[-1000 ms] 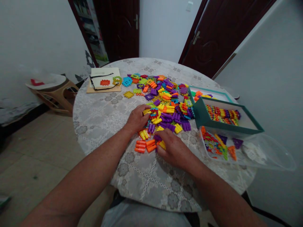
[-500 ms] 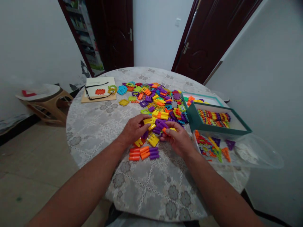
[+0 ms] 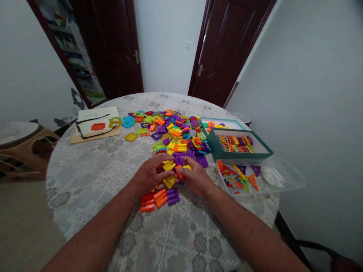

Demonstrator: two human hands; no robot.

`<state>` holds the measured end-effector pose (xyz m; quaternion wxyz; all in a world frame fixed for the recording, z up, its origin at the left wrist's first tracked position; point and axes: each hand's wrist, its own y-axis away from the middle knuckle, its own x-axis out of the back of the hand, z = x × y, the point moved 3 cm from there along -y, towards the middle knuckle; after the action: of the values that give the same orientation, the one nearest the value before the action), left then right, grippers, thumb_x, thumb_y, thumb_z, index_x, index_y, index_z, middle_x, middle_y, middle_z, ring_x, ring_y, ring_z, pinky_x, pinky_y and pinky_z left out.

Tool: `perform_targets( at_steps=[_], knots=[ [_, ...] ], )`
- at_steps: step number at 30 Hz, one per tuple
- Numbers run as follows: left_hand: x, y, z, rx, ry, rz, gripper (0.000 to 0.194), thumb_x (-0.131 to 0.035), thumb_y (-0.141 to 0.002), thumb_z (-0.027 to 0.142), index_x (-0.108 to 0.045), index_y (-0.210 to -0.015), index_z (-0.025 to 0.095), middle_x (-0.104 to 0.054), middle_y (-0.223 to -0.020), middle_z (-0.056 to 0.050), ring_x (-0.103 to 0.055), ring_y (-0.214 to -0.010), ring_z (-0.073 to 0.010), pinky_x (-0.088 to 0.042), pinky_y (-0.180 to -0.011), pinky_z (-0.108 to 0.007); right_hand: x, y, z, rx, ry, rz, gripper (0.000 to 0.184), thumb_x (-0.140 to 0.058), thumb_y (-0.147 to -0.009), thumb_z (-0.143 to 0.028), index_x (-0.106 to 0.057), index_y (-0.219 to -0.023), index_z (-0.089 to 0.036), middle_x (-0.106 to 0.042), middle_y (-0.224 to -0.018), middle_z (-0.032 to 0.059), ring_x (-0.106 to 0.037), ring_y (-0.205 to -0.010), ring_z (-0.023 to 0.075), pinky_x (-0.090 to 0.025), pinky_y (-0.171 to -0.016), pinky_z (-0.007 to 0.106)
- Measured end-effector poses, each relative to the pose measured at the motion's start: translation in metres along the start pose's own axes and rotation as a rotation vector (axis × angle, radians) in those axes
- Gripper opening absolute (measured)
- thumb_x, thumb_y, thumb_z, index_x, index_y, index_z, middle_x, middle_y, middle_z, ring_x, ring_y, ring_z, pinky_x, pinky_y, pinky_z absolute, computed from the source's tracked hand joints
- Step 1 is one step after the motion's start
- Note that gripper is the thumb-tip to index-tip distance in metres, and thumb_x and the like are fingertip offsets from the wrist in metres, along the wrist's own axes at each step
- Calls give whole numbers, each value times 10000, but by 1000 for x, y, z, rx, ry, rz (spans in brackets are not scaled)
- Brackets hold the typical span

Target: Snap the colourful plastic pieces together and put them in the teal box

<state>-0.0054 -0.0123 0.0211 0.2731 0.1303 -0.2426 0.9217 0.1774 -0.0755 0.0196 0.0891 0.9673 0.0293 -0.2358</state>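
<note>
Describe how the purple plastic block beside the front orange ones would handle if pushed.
The purple plastic block looks moulded, so it is probably stiff and light. Its parallel tubes appear joined side by side, so it should slide rather than roll. Pushed left, it would likely nudge the orange block next to it.

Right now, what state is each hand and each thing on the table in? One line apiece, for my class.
Left hand, closed on yellow plastic piece
Right hand, closed on orange plastic piece
Pile of plastic pieces, loose, heaped
Green box, open, partly filled
Teal-rimmed tray, open, partly filled
Clear plastic container, uncovered, partly filled
Black eyeglasses, unfolded
Tablecloth, spread
</note>
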Motion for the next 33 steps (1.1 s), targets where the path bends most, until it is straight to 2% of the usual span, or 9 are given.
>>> perform_targets(
  at_steps=[2, 6, 10, 13, 16, 20, 26, 29, 33],
  knots=[
    [-1, 1, -3, -5, 15, -16, 460, -786, -927, 386, -692, -1354, 243, -680, -1415, -143, -716, -1195, -269, -621, -955, -385, 0, 0, 0, -14, 1, -10, 594, -959, -716, -380, -645, -1194, -217, -743, -895, 9, -691, -673, 130, -607, -607, 247],
    [-4, 3, -11, 50, -23, -32, 535, -784, -924, 419, -658, -1419, 257, -709, -1385, -129, -754, -1092, -255, -640, -908, -385, 2, -1, 1, -34, -17, -41, 576, -939, -750, -428, -632, -1186, -209, -724, -851, 10, -673, -646, 135, -590, -547, 237],
    [-5, 3, -5, 44, -65, -22, 546, -777, -916, 397, -657, -1427, 246, -721, -1372, -124, -747, -1115, -261, -627, -947, -393, 2, -1, 1, -33, -24, -41, 589, -951, -735, -406, -639, -1203, -228, -715, -872, 2, -670, -644, 136, -604, -559, 251],
    [-3, 1, 5, -8, -135, -2, 498, -750, -933, 362, -668, -1408, 237, -723, -1377, -119, -723, -1189, -265, -590, -1029, -400, 2, 2, 1, -43, 16, -51, 569, -952, -730, -364, -654, -1197, -238, -720, -918, 10, -673, -657, 135, -600, -564, 249],
    [-1, 0, 11, -46, -222, 8, 413, -702, -960, 336, -694, -1358, 224, -756, -1300, -110, -728, -1163, -255, -569, -1042, -399, 2, 5, 1, -79, 85, -93, 581, -939, -735, -342, -661, -1235, -238, -720, -967, 19, -667, -629, 128, -574, -533, 242],
    [1, -1, 9, -50, -270, 15, 330, -688, -967, 322, -724, -1280, 224, -781, -1193, -85, -747, -1066, -233, -582, -967, -373, 3, 7, 3, -103, 156, -147, 622, -914, -760, -339, -646, -1312, -238, -724, -980, 31, -664, -618, 131, -555, -529, 247],
    [0, 1, 7, -83, -315, 35, 312, -658, -996, 312, -712, -1290, 222, -777, -1224, -90, -740, -1115, -231, -567, -1011, -371, 3, 8, 0, -111, 127, -166, 613, -898, -777, -319, -646, -1330, -235, -719, -974, 27, -657, -618, 121, -546, -534, 239],
    [-3, 3, 8, -60, -375, 67, 438, -641, -997, 309, -637, -1426, 221, -770, -1264, -95, -747, -1095, -237, -578, -982, -361, 1, 10, 0, -133, 105, -197, 708, -908, -767, -295, -602, -1405, -266, -725, -983, 16, -665, -621, 126, -541, -530, 237],
    [-10, 6, 11, 1, -453, 28, 687, -624, -997, 317, -409, -1647, 258, -756, -1322, -97, -767, -985, -228, -590, -900, -332, -4, 11, 2, -149, 81, -160, 771, -937, -734, -290, -566, -1410, -278, -731, -917, -4, -679, -631, 143, -556, -553, 252]
  ],
)
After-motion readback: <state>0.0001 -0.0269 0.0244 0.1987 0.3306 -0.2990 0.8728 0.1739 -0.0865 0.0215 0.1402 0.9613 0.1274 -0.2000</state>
